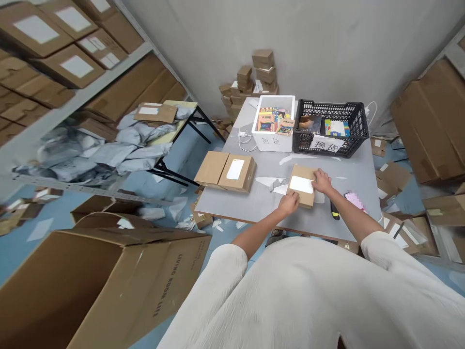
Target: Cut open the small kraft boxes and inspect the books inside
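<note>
A small cardboard box [307, 198] with a white label [301, 184] on its top lies on the grey table in front of me. My left hand [289, 202] grips its near left corner, fingers curled against the edge. On the opposite side, my right hand [321, 181] is closed around the right edge, its fingertips beside the label. A yellow-and-black cutter [334, 211] lies to the right of the box, close to a pink item [355, 199].
Two cardboard boxes [232, 171] stand side by side at the table's left edge. A white foam bin [275, 141] and a black plastic crate [330, 130] sit at the back. Left of me stand a large open carton [160, 276] and a shelf of grey parcels [116, 152].
</note>
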Tool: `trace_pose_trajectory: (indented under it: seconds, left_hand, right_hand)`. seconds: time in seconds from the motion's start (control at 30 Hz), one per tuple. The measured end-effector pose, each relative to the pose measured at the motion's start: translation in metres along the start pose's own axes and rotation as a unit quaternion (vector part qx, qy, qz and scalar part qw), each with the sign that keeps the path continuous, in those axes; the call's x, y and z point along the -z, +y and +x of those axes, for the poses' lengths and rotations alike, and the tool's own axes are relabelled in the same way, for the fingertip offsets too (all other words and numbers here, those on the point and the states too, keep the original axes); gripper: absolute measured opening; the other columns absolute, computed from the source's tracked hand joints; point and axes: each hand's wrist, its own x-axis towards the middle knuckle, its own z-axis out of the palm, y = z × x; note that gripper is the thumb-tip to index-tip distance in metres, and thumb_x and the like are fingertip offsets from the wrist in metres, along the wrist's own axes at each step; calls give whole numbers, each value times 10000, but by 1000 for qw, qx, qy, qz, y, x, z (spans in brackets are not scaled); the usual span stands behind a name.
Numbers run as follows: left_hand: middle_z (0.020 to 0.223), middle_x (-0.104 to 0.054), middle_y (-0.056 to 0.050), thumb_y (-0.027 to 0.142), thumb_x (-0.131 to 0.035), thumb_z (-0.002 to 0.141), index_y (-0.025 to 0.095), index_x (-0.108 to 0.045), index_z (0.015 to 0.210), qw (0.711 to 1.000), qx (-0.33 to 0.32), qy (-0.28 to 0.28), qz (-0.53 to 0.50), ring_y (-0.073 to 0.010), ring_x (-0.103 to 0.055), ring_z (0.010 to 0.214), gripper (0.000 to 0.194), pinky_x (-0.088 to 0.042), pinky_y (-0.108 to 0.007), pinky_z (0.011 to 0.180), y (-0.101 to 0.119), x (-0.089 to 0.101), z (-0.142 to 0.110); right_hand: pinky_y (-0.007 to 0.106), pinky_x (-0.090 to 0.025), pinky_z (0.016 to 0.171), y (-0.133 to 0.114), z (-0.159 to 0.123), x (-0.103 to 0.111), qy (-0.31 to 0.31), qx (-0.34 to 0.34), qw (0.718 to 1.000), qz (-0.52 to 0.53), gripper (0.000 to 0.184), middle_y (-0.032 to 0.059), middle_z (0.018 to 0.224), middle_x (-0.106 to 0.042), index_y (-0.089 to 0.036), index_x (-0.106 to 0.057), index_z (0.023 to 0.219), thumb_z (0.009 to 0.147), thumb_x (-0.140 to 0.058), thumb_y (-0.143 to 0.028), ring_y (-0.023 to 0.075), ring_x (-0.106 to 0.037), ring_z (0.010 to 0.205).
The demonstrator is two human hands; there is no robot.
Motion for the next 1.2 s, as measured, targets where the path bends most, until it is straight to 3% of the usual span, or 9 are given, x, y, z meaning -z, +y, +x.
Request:
trace_pose_trajectory:
  seconds: [0.17, 0.33, 0.5, 0.63, 0.77, 0.87, 0.97, 1.03, 1.2]
  left_hand:
    - [1380, -665, -130, 215, -543, 1068, 232, -662, 1298, 999, 32, -4, -10, -300, -717, 1125, 260, -582, -405, 928, 3, -2, -1]
    - [1426, -622, -167, 209, -508, 1069, 204, -652, 1312, 998, 53, 12, -23, -311, -715, 1108, 283, -592, -435, 930, -3, -10, -2]
    - [1486, -558, -196, 193, -553, 1024, 181, -655, 1295, 997, 58, 31, -35, -343, -686, 1168, 290, -577, -482, 1018, -32, -2, 14]
    - [1461, -561, -199, 173, -552, 1002, 175, -662, 1282, 996, 45, 54, -52, -368, -646, 1242, 300, -535, -536, 1125, -57, 7, 32]
    - [1492, -549, -165, 171, -626, 950, 217, -659, 1314, 995, 30, 59, -78, -362, -634, 1254, 369, -524, -544, 1154, -69, 6, 40]
    - [1579, -502, -159, 178, -678, 912, 243, -621, 1407, 992, 51, 68, -98, -380, -609, 1337, 502, -517, -542, 1173, -70, 3, 44]
    - [1675, -431, -164, 191, -757, 841, 265, -530, 1545, 982, 105, 81, -136, -398, -559, 1457, 743, -502, -526, 1202, -69, 4, 54]
    - [1681, -453, -169, 197, -794, 802, 269, -469, 1617, 972, 127, 86, -177, -397, -524, 1519, 880, -481, -504, 1231, -68, 6, 62]
    - [1566, -640, -143, 260, -802, 837, 280, -381, 1707, 930, 154, 93, -321, -353, -626, 1432, 967, -514, -453, 1178, -67, 7, 74]
  right_hand:
    - [666, -360, 1234, 0, 26, 7, -48, 39, 997, -37, 659, 182, 1806, -374, -217, -525, 1608, 971, -609, -366, 444, -303, 1631]
    - [621, -403, 1209, 7, 23, 4, -17, 41, 999, -22, 625, 202, 1651, -544, -211, -566, 1554, 969, -630, -419, 429, -445, 1527]
    - [487, -506, 1079, 23, -5, -4, 18, -40, 999, 18, 534, 253, 1481, -649, -134, -585, 1489, 1032, -550, -408, 393, -638, 1290]
    - [431, -546, 975, 28, -41, -22, -34, -81, 994, 65, 575, 213, 1291, -775, -138, -508, 1585, 1098, -472, -441, 371, -721, 1168]
    - [449, -555, 1021, 30, -67, -40, -72, -101, 986, 110, 721, 166, 1161, -826, -152, -406, 1701, 1093, -523, -521, 384, -744, 1181]
    - [488, -552, 1102, 34, -70, -46, -60, -109, 979, 164, 850, 188, 1327, -788, -169, -363, 1747, 1026, -643, -521, 382, -729, 1253]
    - [532, -517, 1204, 39, -65, -48, -26, -115, 963, 244, 1039, 213, 1648, -580, -207, -276, 1796, 912, -761, -455, 375, -651, 1413]
    - [549, -485, 1254, 40, -62, -48, -14, -122, 946, 301, 1153, 198, 1747, -463, -246, -219, 1817, 843, -809, -426, 369, -580, 1508]
    - [541, -477, 1275, 30, -67, -46, -10, -151, 896, 417, 1242, 146, 1676, -578, -309, -151, 1832, 811, -842, -459, 331, -610, 1480]
